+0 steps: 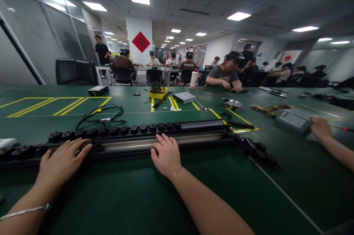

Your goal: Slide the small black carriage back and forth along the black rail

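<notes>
A long black power strip housing (193,140) with a bright metal channel lies across the table in front of me. Along its far side runs a row of black sockets (124,130). My left hand (62,159) rests palm down on the left part, fingers spread; the thumb and forefinger lie beside a small dark part that I cannot make out. My right hand (167,155) lies near the middle, fingers apart and bent over the metal channel. At the right end, a cluster of black sockets (258,150) sits on the tabletop.
Beyond the strip are a black cable (110,120), a yellow box (157,93), a grey drive (184,97) and a metal bowl (231,103). At right, another person's hand (322,128) touches a power supply (294,118). A person (225,74) sits opposite.
</notes>
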`<act>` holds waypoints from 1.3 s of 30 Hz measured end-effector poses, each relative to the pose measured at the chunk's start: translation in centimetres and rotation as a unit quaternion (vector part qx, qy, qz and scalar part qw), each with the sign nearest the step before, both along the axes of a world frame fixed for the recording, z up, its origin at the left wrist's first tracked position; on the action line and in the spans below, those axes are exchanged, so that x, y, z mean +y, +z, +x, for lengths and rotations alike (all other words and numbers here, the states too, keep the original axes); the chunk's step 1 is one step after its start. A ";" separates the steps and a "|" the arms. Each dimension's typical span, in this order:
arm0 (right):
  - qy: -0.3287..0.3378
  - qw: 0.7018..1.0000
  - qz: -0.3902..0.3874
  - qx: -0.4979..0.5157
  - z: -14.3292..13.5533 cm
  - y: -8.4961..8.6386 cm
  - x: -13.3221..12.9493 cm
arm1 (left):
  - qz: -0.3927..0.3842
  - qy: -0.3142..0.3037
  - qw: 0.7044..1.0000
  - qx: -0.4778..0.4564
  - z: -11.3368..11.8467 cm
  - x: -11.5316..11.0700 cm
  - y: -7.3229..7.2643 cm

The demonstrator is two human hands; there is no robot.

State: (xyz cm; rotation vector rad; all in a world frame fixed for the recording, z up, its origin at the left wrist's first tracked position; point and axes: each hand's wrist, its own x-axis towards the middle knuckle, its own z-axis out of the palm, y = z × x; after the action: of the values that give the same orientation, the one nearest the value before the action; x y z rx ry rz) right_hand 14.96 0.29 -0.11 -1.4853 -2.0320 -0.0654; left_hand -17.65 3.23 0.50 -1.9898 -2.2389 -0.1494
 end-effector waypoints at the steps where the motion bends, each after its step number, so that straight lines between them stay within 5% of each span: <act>1: 0.000 1.000 0.000 0.000 0.0 0.0 0.0 | -0.003 -0.002 1.000 0.003 0.1 0.0 0.0; 39: 0.002 1.000 0.007 0.001 0.0 -0.2 0.2 | 0.016 0.000 0.999 -0.041 1.6 -0.1 0.2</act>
State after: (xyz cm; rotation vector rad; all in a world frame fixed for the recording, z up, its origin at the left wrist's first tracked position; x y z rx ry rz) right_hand 14.95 0.45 -0.35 -1.4726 -2.0296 -0.0758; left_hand -16.07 3.16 0.71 -2.0023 -2.2704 -0.2714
